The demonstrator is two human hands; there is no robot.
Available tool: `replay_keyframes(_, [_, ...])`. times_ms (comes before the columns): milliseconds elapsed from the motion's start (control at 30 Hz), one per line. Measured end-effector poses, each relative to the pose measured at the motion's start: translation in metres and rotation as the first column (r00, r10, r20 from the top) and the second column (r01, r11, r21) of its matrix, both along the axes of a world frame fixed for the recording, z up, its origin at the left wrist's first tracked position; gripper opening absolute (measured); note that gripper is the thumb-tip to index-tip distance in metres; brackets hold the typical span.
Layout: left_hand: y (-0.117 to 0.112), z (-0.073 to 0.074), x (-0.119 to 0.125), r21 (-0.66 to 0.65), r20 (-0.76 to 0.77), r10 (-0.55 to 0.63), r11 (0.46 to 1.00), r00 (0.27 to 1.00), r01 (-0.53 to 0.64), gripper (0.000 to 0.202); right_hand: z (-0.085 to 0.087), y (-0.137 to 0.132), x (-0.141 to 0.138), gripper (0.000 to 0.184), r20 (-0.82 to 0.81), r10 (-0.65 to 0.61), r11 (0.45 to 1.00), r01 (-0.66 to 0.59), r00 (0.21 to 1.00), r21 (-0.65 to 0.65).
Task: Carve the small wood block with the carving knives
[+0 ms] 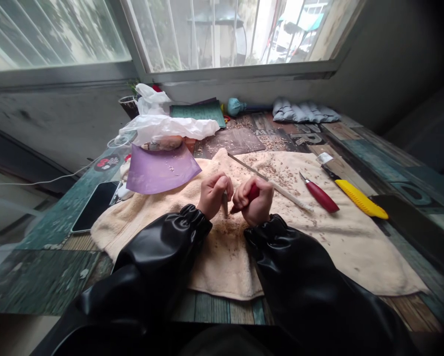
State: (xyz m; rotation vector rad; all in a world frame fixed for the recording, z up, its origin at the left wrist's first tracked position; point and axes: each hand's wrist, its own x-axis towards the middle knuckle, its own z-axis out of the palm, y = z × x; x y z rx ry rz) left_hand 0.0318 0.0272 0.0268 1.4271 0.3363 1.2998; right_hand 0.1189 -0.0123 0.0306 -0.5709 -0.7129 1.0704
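Note:
My left hand [211, 195] is closed around a small, slim piece of wood [225, 206], its narrow end pointing down. Close beside it, my right hand [261, 205] grips a red-handled carving knife [253, 192]; its blade is hard to make out between the hands. Both hands are just above a beige towel [355, 257] strewn with brown wood shavings. Behind them a thin rod [272, 184] lies slantwise on the towel. A second red-handled knife [321, 196] rests to the right, its blade pointing away from me.
A yellow-handled cutter [361, 198] lies at the towel's right edge. On the left are purple sandpaper [158, 173], a phone [96, 206] and a white plastic bag [170, 126]. Green sheets [198, 113] and a grey padded bundle [303, 111] lie along the back under the window.

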Motion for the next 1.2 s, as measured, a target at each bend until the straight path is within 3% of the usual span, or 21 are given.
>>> replay_keyframes(367, [0.000, 0.002, 0.000, -0.067, -0.027, 0.035, 0.997, 0.999, -0.036, 0.030, -0.014, 0.003, -0.006, 0.035, 0.038, -0.012, 0.998, 0.014, 0.999, -0.061])
replay_keyframes(533, [0.002, 0.002, 0.000, -0.062, -0.017, 0.016, 0.998, 1.000, -0.017, 0.030, 0.001, 0.000, 0.001, 0.033, 0.002, 0.058, 0.998, -0.058, 0.998, -0.002])
replay_keyframes(667, [0.003, 0.001, -0.001, -0.052, -0.014, -0.009, 0.999, 1.000, 0.008, 0.029, 0.007, -0.002, 0.002, 0.033, -0.010, 0.033, 0.999, -0.033, 0.999, 0.018])
replay_keyframes(1200, [0.002, 0.002, 0.000, -0.095, -0.021, 0.001, 0.995, 1.000, -0.003, 0.031, -0.016, 0.003, -0.008, 0.035, 0.010, -0.006, 0.997, 0.006, 1.000, -0.079])
